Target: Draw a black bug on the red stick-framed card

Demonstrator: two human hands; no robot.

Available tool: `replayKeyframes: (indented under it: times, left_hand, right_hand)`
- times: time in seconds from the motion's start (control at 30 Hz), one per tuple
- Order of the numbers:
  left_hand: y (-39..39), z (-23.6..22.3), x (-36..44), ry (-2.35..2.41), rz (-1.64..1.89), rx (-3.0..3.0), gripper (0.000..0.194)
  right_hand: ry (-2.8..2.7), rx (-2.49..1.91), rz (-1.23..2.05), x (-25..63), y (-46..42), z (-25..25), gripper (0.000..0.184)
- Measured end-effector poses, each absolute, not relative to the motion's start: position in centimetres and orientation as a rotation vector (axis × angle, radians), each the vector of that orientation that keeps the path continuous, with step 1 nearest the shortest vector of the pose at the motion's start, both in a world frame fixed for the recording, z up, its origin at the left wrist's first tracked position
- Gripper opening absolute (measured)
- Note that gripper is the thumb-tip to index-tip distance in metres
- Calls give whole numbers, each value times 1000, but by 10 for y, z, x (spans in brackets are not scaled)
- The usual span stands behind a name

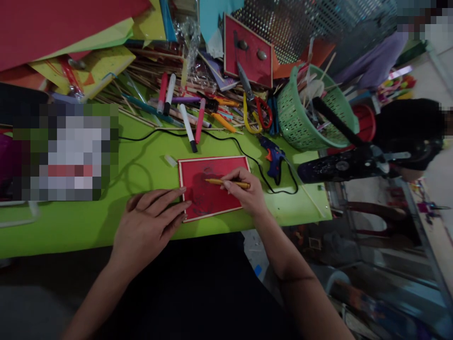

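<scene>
A red panel (pixel 226 200) with a pale thin border lies on the green table in front of me. Dark sketched lines show on its surface. My right hand (pixel 246 189) grips a yellow pencil-like stick (pixel 213 181), its tip at or just over the middle of the panel; whether it is a pencil or a pen I cannot tell. Fingers stretched out, my left hand (pixel 148 219) rests at the panel's left edge, fingertips on the border.
Behind the panel lie several markers (pixel 188 125), scissors (pixel 253 111) and thin sticks. A blue glue gun (pixel 274 160) with a black cord sits to the right, near a green basket (pixel 300 118). Another bordered red panel (pixel 256 42) leans at the back. The green table (pixel 88 226) ends close to my body.
</scene>
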State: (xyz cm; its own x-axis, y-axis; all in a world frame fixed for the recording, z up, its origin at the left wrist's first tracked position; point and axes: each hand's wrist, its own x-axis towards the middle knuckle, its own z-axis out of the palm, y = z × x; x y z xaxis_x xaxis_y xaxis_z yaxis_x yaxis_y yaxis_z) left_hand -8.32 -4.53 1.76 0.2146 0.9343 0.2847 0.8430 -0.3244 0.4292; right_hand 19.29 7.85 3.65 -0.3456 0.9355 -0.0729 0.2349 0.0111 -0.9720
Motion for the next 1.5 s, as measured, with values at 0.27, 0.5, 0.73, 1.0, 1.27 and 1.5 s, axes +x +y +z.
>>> replayKeyframes:
  times: [0.27, 0.5, 0.73, 1.0, 1.27, 1.5]
  left_hand:
    - [-45, 18, -84, 1707, 730, 2338, 30]
    - [-45, 16, -85, 1692, 750, 2384, 30]
    - [-46, 14, -84, 1686, 769, 2322, 31]
    - [-44, 14, -85, 1674, 782, 2404, 29]
    - [-44, 15, -85, 1671, 775, 2417, 28]
    - [-45, 13, -85, 1680, 784, 2372, 29]
  right_hand:
    - [-1682, -1233, 1366, 194, 78, 39, 28]
    - [-1670, -1190, 1372, 190, 79, 37, 25]
    - [-1658, -1167, 1349, 191, 79, 37, 19]
    - [-1650, -1222, 1303, 192, 80, 34, 25]
    - [-1623, -1213, 1313, 192, 80, 31, 25]
    - [-1639, -1232, 1298, 192, 80, 33, 28]
